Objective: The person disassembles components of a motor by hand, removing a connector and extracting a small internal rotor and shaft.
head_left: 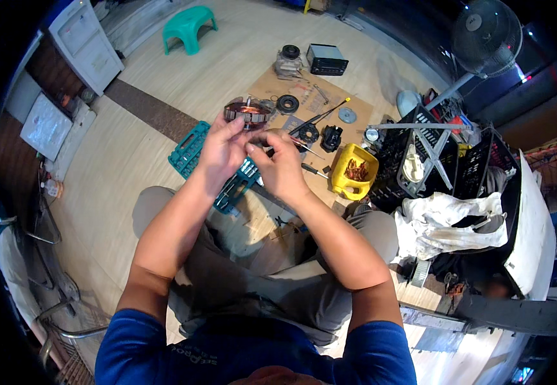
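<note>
My left hand [223, 146] is closed around a round, copper-wound motor part [250, 114] with a dark slotted rim, raised above the floor. The thumb presses on its near side. Close beside it, my right hand [282, 168] has its fingers curled, thumb toward the left palm. A thin pointed rod [309, 149] shows just past the right fingers; whether it is held or lies behind them I cannot tell. Beneath my forearms, partly covered, lies an open teal socket set case [188, 151]. A screwdriver [315, 170] rests on the cardboard sheet [349, 99] beyond my right hand.
On the cardboard lie a black ring [287, 104], a black housing [332, 138] and a grey disc [347, 115]. A cut yellow jug [363, 157] holds brownish bits. Black crates [387, 170], a white cloth [452, 224] and a fan [486, 38] stand right; a green stool [188, 27] stands far left.
</note>
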Tool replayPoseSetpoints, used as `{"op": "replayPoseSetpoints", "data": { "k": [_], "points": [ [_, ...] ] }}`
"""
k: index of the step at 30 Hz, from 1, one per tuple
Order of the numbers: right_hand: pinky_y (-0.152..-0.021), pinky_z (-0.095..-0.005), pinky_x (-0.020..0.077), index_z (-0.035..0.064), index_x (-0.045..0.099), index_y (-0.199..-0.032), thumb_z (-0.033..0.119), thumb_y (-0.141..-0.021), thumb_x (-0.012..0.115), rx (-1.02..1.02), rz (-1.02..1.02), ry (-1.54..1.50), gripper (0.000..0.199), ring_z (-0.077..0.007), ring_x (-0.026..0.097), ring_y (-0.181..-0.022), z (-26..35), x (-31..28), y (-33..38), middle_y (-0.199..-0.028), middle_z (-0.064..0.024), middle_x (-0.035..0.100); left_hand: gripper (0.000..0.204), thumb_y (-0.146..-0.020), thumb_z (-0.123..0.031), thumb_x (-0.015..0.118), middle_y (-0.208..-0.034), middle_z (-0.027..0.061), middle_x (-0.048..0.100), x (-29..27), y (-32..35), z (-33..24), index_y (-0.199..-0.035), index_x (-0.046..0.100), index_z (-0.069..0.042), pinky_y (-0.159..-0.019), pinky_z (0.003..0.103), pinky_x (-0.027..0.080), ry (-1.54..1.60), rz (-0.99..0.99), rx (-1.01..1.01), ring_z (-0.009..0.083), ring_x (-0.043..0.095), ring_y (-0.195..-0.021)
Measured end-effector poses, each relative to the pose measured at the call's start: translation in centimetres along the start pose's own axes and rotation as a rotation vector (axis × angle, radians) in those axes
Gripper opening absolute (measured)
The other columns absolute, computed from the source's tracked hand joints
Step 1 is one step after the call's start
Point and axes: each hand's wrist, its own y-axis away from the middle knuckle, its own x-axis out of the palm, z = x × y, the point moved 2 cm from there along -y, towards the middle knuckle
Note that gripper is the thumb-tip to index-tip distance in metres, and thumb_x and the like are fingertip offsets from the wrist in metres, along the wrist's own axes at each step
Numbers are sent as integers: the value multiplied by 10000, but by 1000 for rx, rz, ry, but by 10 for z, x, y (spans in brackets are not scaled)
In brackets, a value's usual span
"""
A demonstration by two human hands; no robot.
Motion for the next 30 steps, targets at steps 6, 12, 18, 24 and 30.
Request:
{"op": "replayPoseSetpoints", "data": {
  "k": [6, 12, 18, 24, 30],
  "points": [
    [-632, -251, 460, -3, 646, -975, 127, -950, 565, 190, 220, -476, 155, -108, 557, -678, -2, -4, 8, -730, -23, 600, 585, -821, -28, 665, -1217, 165, 531, 23, 1, -10, -1318, 359, -59, -1017, 503, 440, -59, -43, 56, 328, 567, -1112],
    [-492, -200, 377, 27, 639, -1011, 177, -975, 543, 492, 297, -805, 182, -61, 463, -555, 18, -27, 14, -698, 11, 564, 744, -773, 8, 668, -1378, 210, 432, 20, 1, -24, -1412, 293, -53, -1086, 510, 361, -188, -19, 129, 352, 460, -1268],
    [-473, -192, 311, 33, 641, -1046, 226, -960, 581, 395, 230, -753, 219, -38, 395, -527, 26, -46, 11, -631, 47, 483, 800, -735, 73, 634, -1408, 207, 403, 21, 4, -32, -1431, 267, -69, -1105, 487, 343, -350, 31, 195, 353, 439, -1290],
    [-468, -194, 288, 26, 650, -1052, 219, -966, 565, 370, 209, -671, 228, -33, 352, -513, 21, -64, 5, -615, 66, 440, 852, -698, 82, 647, -1365, 192, 434, 29, 7, -39, -1433, 264, -114, -1056, 539, 384, -226, 54, 129, 345, 479, -1245],
    [-494, -206, 389, 5, 655, -1034, 187, -969, 554, 361, 157, -678, 219, -37, 463, -552, 8, -80, 1, -637, 52, 510, 899, -631, 20, 645, -1380, 211, 429, 26, 6, -51, -1433, 269, -128, -1038, 573, 390, -139, 112, 55, 421, 493, -1217]
  ]
}}
